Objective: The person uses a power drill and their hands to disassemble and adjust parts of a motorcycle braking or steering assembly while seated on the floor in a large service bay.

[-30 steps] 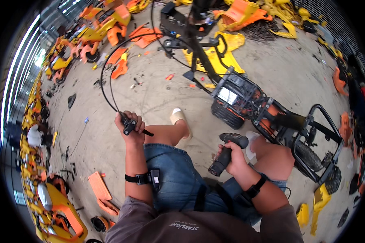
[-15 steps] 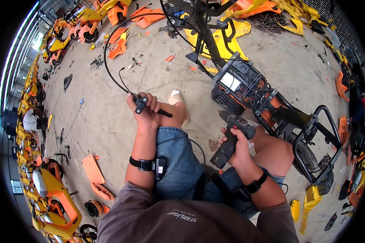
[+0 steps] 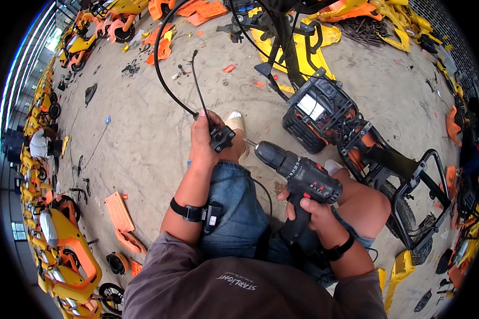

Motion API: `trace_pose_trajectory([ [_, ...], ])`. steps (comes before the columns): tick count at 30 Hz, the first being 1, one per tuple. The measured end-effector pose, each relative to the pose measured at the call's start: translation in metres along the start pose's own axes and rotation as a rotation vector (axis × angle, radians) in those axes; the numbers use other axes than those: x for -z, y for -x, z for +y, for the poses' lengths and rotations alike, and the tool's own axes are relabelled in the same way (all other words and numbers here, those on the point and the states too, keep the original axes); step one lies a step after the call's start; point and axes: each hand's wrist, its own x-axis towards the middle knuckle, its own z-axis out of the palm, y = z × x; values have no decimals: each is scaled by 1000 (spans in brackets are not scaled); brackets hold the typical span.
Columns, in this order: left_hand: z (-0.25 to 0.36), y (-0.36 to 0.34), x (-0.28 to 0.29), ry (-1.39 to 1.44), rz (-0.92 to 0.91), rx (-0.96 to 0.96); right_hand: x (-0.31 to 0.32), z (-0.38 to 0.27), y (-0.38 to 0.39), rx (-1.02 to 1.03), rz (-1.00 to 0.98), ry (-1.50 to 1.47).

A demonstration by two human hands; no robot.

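Your left hand (image 3: 202, 135), just left of centre in the frame, was closed around a black brake lever clamp (image 3: 221, 139), which showed on the right side of your fist. From that hand a long black cable (image 3: 167, 85) arced to the top edge, and a shorter lead (image 3: 198, 80) rose to a loose end. Right of centre, your right hand (image 3: 308, 211) was wrapped around the handle of a black cordless drill (image 3: 303, 174); its bit (image 3: 250, 142) pointed left toward the clamp, near it but apart. A stripped vehicle frame (image 3: 375, 151) ran down the right side, a yellow panel (image 3: 324, 36) lay upper right, and an orange panel (image 3: 120, 211) lay lower left
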Motion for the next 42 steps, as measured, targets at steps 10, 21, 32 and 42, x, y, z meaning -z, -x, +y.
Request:
trace_pose_trajectory([
  [10, 8, 1, -2, -177, 98, -2, -3, -3, -5, -72, 50, 15],
  [21, 7, 6, -13, -323, 158, -13, -4, 5, -7, -48, -28, 109],
  [32, 13, 10, -19, -535, 106, -41, -2, 6, -6, 139, -89, 499],
  [42, 16, 17, -22, -620, 56, 0, -2, -30, -4, 547, -108, 1283],
])
